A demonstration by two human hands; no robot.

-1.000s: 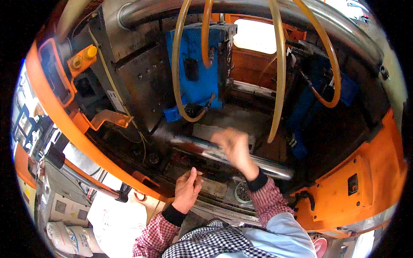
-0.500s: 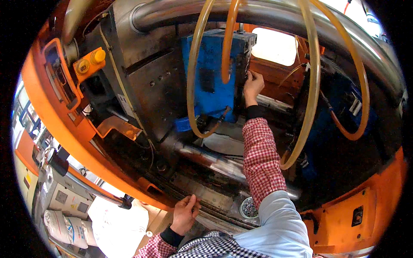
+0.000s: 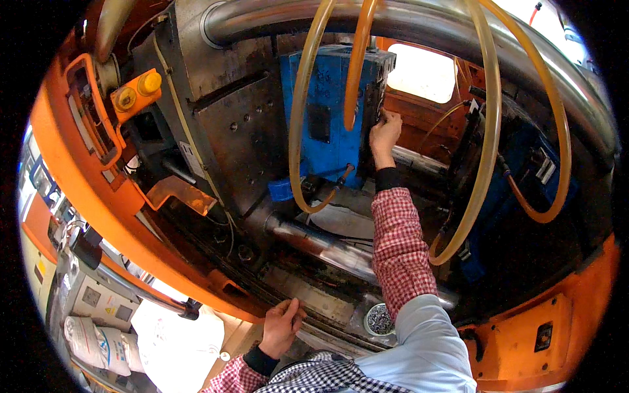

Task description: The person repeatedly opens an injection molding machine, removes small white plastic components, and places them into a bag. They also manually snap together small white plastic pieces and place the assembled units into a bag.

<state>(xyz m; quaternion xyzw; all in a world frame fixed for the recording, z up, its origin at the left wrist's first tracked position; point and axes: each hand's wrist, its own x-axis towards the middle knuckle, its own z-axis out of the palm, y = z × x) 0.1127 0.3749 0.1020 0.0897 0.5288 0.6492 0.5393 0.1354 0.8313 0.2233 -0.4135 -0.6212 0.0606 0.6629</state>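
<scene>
Right hand [image 3: 383, 134] raised, fingers pinched at edge of blue mould block [image 3: 327, 124]; left hand [image 3: 280, 325] low, fingers curled over machine frame edge [image 3: 308, 298]

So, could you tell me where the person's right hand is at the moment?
In the head view, the right hand is up in the middle, reaching onto the right edge of the blue mould block, just right of the hanging orange hose.
</scene>
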